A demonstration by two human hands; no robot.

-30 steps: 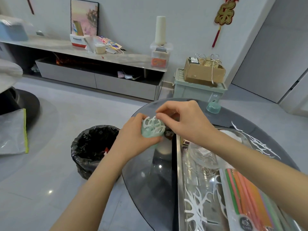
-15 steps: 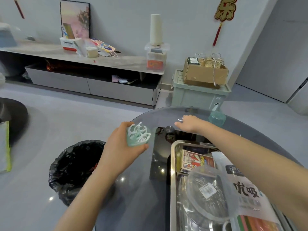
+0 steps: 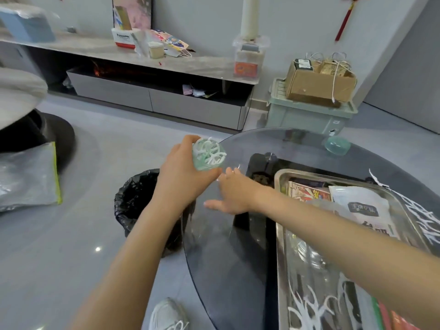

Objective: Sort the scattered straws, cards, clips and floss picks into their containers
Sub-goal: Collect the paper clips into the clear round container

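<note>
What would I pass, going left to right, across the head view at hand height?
In order: clear plastic bag on the floor → black trash bin → green floss-pick tub held in the left hand → steel tray on the glass table.

Tray (image 3: 281,258) on the right of the table (image 3: 226,258). In it: cards (image 3: 307,192) at the far end, a bag (image 3: 362,208) beside them, floss picks (image 3: 309,308) at the near end. Lid (image 3: 337,145) behind the tray. Bin (image 3: 133,198) on the floor, left of the table. Tub (image 3: 208,154) in the left hand (image 3: 181,177).
</note>
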